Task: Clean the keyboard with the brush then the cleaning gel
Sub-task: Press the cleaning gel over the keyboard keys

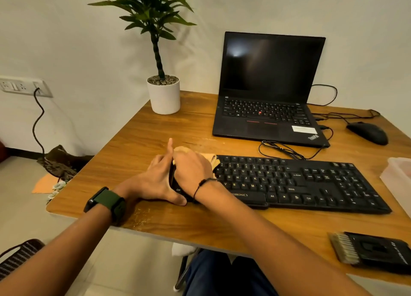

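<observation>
Head view, sole entry: keyboard, black, full-width, lying on the wooden table with its long axis running left to right across the person's front, slightly skewed so the right end sits nearer; pale legends on the keys, a brand name printed below the space bar; its left end is covered by both hands

Left hand: pressed flat against the keyboard's left edge, thumb under the near corner by the Ctrl key, forefinger raised; bracing rather than gripping, as far as can be judged

Right hand: crossed over the left end of the keys, closed around a yellowish-orange mass that shows past the knuckles (cloth or the cleaning gel, cannot tell which); held down on the top-left keys

Brush: black-bodied with a pale bristle row on its left side, lying idle at the near right of the table, well apart from both hands; the right arm is the nearer to it, and a reach would go rightward and toward the body

Judgement: work sits at the keyboard's left end, so any sweep runs rightward along the long axis

Laptop, mouse, potted plant: at the far side, clear of the work
</observation>
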